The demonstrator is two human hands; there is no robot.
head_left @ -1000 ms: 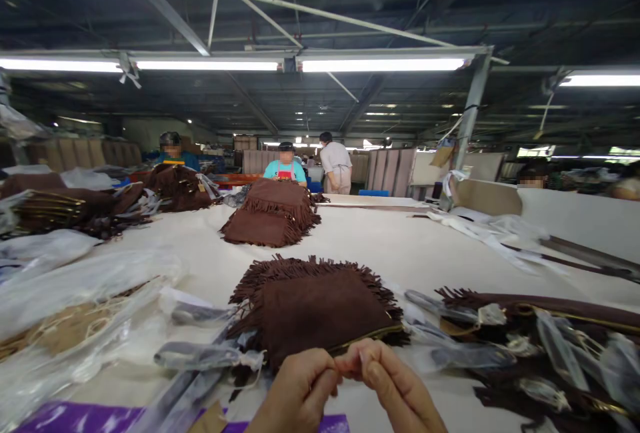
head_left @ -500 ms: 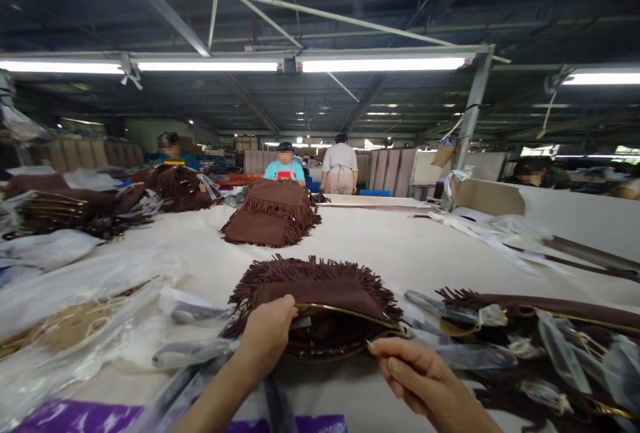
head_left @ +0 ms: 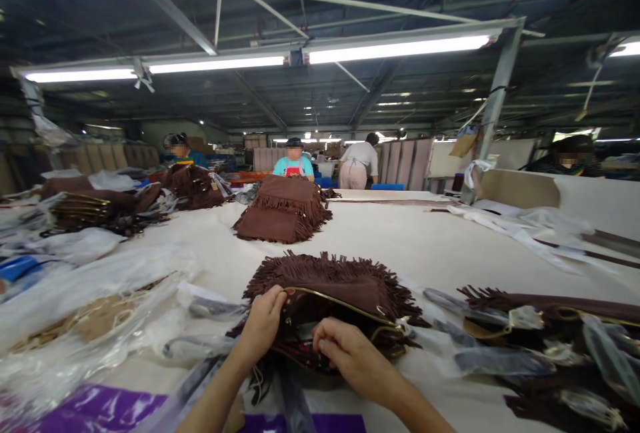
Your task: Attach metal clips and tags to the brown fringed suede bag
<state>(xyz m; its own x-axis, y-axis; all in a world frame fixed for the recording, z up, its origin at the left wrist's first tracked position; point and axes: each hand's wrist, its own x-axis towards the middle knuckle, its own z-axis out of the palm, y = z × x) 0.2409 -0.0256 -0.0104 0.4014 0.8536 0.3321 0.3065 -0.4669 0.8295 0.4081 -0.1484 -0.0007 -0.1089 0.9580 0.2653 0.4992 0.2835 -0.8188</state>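
The bag point(head_left: 335, 293), brown suede with fringe, lies flat on the bench point(head_left: 425, 246) just ahead of the person, its zipped mouth pulled open toward them. It looks soft and light: floppy, sure to sag if lifted by one corner, with fringe that snags and a metal zip edge that gives the firmest hold. The open rim by the zip seems the best place to grip.

The left hand point(head_left: 263, 323) reaches in from below, forearm angled up, fingers curled and clamped on the bag's left rim, holding the mouth open. The right hand point(head_left: 345, 353) comes in from the right of the bag, palm down, fingers bent into the opening; whether they pinch anything inside I cannot tell.

Left of the bag lie plastic sleeves point(head_left: 100, 293). Beyond it sits a stack point(head_left: 285, 209) of the same bags, and farther off people work.
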